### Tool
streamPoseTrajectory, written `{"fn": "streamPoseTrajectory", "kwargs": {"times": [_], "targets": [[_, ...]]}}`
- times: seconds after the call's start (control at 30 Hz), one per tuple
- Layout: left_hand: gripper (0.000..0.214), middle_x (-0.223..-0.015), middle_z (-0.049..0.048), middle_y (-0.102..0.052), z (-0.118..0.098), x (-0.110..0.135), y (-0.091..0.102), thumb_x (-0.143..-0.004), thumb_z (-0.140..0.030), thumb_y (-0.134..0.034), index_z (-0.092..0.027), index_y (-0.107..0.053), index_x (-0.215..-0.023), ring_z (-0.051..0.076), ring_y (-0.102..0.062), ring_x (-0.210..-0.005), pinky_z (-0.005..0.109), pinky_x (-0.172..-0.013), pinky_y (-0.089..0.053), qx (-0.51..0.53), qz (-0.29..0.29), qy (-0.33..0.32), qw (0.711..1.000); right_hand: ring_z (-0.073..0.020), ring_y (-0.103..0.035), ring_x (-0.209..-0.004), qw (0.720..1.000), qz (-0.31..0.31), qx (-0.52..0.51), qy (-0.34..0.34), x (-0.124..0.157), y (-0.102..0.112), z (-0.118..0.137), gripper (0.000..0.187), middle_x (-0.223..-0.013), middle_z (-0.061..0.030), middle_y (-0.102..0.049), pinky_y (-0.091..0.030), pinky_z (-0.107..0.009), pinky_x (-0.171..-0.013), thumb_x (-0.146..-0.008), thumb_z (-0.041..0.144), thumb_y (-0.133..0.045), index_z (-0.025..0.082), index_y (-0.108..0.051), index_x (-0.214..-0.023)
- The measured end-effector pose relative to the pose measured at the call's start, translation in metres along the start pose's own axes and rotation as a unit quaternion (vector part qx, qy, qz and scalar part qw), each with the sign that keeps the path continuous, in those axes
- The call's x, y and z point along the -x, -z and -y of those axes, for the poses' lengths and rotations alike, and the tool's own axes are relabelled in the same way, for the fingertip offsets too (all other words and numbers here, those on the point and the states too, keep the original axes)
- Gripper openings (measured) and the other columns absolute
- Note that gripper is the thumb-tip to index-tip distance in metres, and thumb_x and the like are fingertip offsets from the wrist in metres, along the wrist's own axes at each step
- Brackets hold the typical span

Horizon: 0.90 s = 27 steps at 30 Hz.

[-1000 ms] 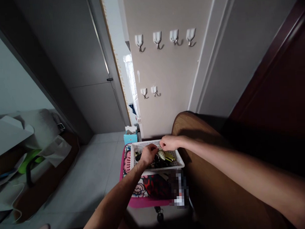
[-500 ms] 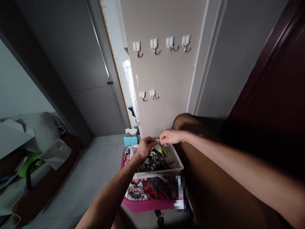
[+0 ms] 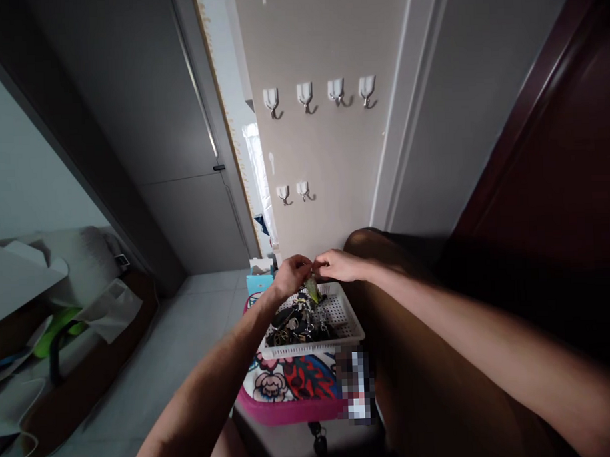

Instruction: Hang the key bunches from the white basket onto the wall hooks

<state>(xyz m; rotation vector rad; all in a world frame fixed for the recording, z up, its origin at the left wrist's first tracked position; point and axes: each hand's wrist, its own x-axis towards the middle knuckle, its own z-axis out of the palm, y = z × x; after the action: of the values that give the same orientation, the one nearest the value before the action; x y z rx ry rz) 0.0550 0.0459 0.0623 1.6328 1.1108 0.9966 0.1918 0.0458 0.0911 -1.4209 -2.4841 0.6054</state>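
Observation:
A white perforated basket (image 3: 348,323) rests on a pink flowered stool (image 3: 290,389). It holds a heap of dark keys and keyrings (image 3: 296,325). Above its far rim, my left hand (image 3: 292,275) and my right hand (image 3: 336,265) meet, both pinched on a keyring with a small green-yellow charm (image 3: 312,289) dangling below the fingers. The ring itself is mostly hidden by my fingers.
On the beige wall panel are white adhesive hooks, a row of several (image 3: 319,95) high up and two (image 3: 292,191) lower down. A brown rounded armrest (image 3: 414,358) lies right of the stool. A blue box (image 3: 259,278) sits behind the basket. A cluttered sofa (image 3: 62,317) is at left.
Both hands have risen out of the basket, lifting the keyring with the green charm clear of the heap. The camera has tilted slightly.

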Motion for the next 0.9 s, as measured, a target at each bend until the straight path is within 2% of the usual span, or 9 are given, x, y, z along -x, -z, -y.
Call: {"fn": "streamPoseTrajectory", "kwargs": {"times": [0.1,0.27,0.33,0.47,0.6,0.67,0.73,0.83,0.9], "targets": [[0.003,-0.039,-0.0073,-0.038,-0.011,0.003,0.001,-0.059,-0.014,-0.044,-0.011,-0.045,-0.061,0.001,-0.032,-0.034,0.014,-0.036,-0.024,0.044,0.013,0.009,0.999,-0.0086,-0.046,-0.055,1.0,0.017,-0.023,0.006,0.0,-0.001,0.003,0.02,-0.063,-0.0004,-0.056,-0.03,-0.016,-0.044,-0.062,0.024,-0.039,0.014,-0.054,-0.072],[0.013,-0.051,-0.004,-0.048,-0.025,0.004,0.0,-0.059,-0.013,-0.047,-0.011,-0.045,-0.072,0.003,-0.042,-0.044,0.016,-0.045,-0.032,0.103,0.011,0.008,0.995,-0.0083,-0.046,-0.055,0.995,-0.076,0.051,-0.038,0.001,0.014,0.004,0.018,-0.062,-0.0007,-0.056,-0.029,-0.016,-0.045,-0.062,0.02,-0.038,0.015,-0.055,-0.068],[0.018,-0.062,-0.0006,-0.052,-0.022,0.002,0.002,-0.059,-0.014,-0.048,-0.011,-0.046,-0.077,0.004,-0.046,-0.052,0.017,-0.049,-0.034,0.082,0.01,-0.003,0.997,-0.0082,-0.046,-0.054,0.995,-0.053,0.059,-0.054,0.002,0.016,0.002,0.02,-0.062,-0.0002,-0.057,-0.029,-0.016,-0.045,-0.063,0.021,-0.037,0.016,-0.055,-0.071],[0.02,-0.067,0.0015,-0.054,0.01,0.008,0.014,-0.057,-0.013,-0.047,-0.011,-0.05,-0.077,0.006,-0.045,-0.056,0.018,-0.051,-0.035,-0.122,-0.011,0.001,0.993,-0.0098,-0.046,-0.051,0.985,0.114,0.13,-0.03,0.006,-0.006,0.001,0.021,-0.06,-0.0011,-0.057,-0.029,-0.018,-0.043,-0.061,0.021,-0.04,0.015,-0.058,-0.07],[0.021,-0.061,-0.0002,-0.054,0.05,0.034,0.027,-0.054,-0.013,-0.047,-0.016,-0.055,-0.073,0.01,-0.046,-0.055,0.019,-0.052,-0.035,-0.352,0.056,0.049,0.933,-0.0138,-0.048,-0.053,0.94,0.234,0.247,-0.001,0.012,-0.043,0.012,0.021,-0.062,-0.0065,-0.058,-0.03,-0.021,-0.043,-0.057,0.016,-0.042,0.012,-0.061,-0.065],[0.023,-0.066,-0.0005,-0.056,0.061,0.049,0.03,-0.054,-0.014,-0.046,-0.019,-0.057,-0.074,0.011,-0.048,-0.059,0.019,-0.054,-0.036,-0.395,0.112,0.029,0.911,-0.0158,-0.049,-0.053,0.933,0.232,0.274,-0.003,0.012,-0.054,0.015,0.022,-0.063,-0.0084,-0.058,-0.029,-0.022,-0.042,-0.057,0.016,-0.041,0.012,-0.061,-0.066],[0.026,-0.073,0.0003,-0.056,0.064,0.059,0.029,-0.054,-0.014,-0.046,-0.021,-0.057,-0.077,0.013,-0.049,-0.067,0.021,-0.059,-0.037,-0.426,0.151,-0.004,0.892,-0.0158,-0.05,-0.054,0.946,0.196,0.257,0.018,0.01,-0.058,0.015,0.023,-0.064,-0.0069,-0.058,-0.029,-0.022,-0.041,-0.058,0.017,-0.04,0.014,-0.06,-0.067],[0.032,-0.08,0.0033,-0.055,0.062,0.062,0.023,-0.053,-0.013,-0.047,-0.021,-0.055,-0.082,0.019,-0.046,-0.079,0.025,-0.066,-0.037,-0.479,0.155,-0.032,0.863,-0.0143,-0.05,-0.059,0.965,0.144,0.206,0.07,0.007,-0.059,0.011,0.023,-0.068,-0.0025,-0.058,-0.03,-0.021,-0.043,-0.058,0.019,-0.041,0.019,-0.059,-0.071],[0.033,-0.082,0.0052,-0.055,0.061,0.059,0.018,-0.052,-0.013,-0.048,-0.02,-0.055,-0.083,0.021,-0.045,-0.082,0.027,-0.069,-0.036,-0.507,0.143,-0.044,0.849,-0.015,-0.051,-0.062,0.96,0.165,0.208,0.083,0.007,-0.06,0.011,0.024,-0.07,-0.0017,-0.058,-0.03,-0.02,-0.044,-0.054,0.019,-0.046,0.02,-0.059,-0.075]]}}
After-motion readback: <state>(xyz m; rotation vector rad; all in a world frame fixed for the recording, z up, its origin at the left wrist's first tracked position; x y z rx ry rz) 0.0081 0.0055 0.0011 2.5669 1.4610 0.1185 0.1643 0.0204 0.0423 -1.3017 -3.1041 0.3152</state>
